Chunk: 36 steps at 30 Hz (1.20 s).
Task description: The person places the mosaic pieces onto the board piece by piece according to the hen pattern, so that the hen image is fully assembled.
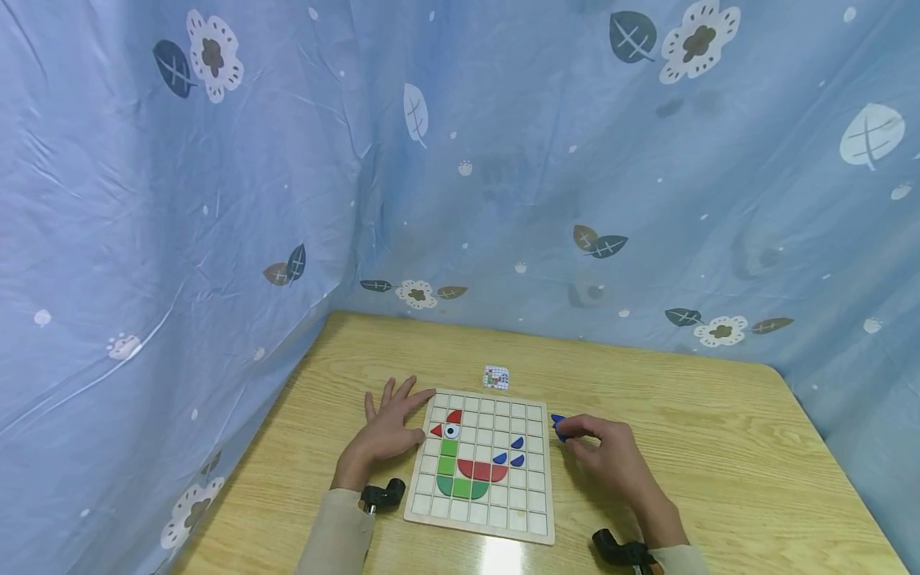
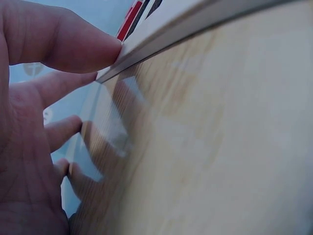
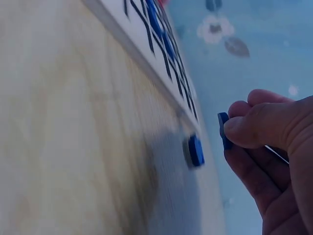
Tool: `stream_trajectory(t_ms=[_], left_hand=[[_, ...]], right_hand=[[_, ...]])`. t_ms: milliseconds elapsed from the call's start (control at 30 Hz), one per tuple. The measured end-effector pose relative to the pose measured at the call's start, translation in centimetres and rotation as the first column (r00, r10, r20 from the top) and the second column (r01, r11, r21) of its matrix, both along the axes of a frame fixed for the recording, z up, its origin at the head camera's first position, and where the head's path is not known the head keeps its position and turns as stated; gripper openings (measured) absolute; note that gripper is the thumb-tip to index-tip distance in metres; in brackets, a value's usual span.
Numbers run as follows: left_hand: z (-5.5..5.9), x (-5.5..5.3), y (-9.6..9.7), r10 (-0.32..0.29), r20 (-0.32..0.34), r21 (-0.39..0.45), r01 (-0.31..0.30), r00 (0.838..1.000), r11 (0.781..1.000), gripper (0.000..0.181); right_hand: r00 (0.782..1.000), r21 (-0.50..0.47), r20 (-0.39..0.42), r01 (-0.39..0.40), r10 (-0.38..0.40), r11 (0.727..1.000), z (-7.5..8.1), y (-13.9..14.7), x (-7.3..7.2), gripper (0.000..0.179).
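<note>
A square white grid board (image 1: 528,499) in a light wooden frame lies on the table. On it, red, green and blue flat pieces and an eye tile form a bird-like figure, with several blue pieces (image 1: 517,442) at its right. My left hand (image 1: 386,434) touches the board's left edge with thumb and forefinger, its fingers spread. Beyond the board's right edge, my right hand (image 1: 609,457) pinches a small blue piece (image 3: 224,130) between thumb and fingers, raised off the table. Another blue piece (image 3: 196,151) rests on the tabletop just beside the board.
A small picture card (image 1: 496,378) with a similar coloured figure lies behind the board. The wooden table (image 1: 719,463) extends to both sides. A blue patterned curtain (image 1: 503,200) hangs behind and around it.
</note>
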<state>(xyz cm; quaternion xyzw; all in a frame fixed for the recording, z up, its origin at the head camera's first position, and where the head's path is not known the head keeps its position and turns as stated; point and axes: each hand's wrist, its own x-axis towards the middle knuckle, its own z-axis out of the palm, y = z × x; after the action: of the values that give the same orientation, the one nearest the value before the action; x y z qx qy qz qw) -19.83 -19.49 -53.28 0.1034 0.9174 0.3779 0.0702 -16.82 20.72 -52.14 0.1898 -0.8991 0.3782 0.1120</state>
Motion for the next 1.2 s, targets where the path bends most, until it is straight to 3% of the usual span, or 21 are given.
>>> stream_trajectory(t_ms=[167, 300, 533, 867, 1200], left_hand=[[0.0, 0.0, 0.0, -0.002, 0.002, -0.009, 0.002, 1.000, 1.000, 0.085], [-0.1, -0.1, -0.1, -0.004, -0.001, -0.010, 0.004, 1.000, 1.000, 0.084], [-0.2, -0.2, -0.1, -0.005, -0.001, -0.012, 0.005, 1.000, 1.000, 0.084], [-0.1, -0.1, 0.0, -0.002, -0.001, -0.007, 0.002, 1.000, 1.000, 0.084], [0.0, -0.1, 0.0, -0.009, 0.001, 0.011, 0.009, 1.000, 1.000, 0.084]], right_hand=[[0.991, 0.003, -0.055, -0.119, 0.119, 0.993, 0.3, -1.6, 1.0, 0.033], [0.969, 0.015, -0.060, -0.239, 0.239, 0.971, 0.4, -2.8, 1.5, 0.033], [0.927, 0.034, -0.004, -0.374, 0.374, 0.927, 0.1, -4.4, 1.9, 0.033], [0.897, 0.172, 0.059, -0.441, 0.438, 0.881, 0.3, -5.6, 2.5, 0.036], [0.895, 0.193, 0.053, -0.445, 0.443, 0.875, -0.1, -6.0, 2.6, 0.036]])
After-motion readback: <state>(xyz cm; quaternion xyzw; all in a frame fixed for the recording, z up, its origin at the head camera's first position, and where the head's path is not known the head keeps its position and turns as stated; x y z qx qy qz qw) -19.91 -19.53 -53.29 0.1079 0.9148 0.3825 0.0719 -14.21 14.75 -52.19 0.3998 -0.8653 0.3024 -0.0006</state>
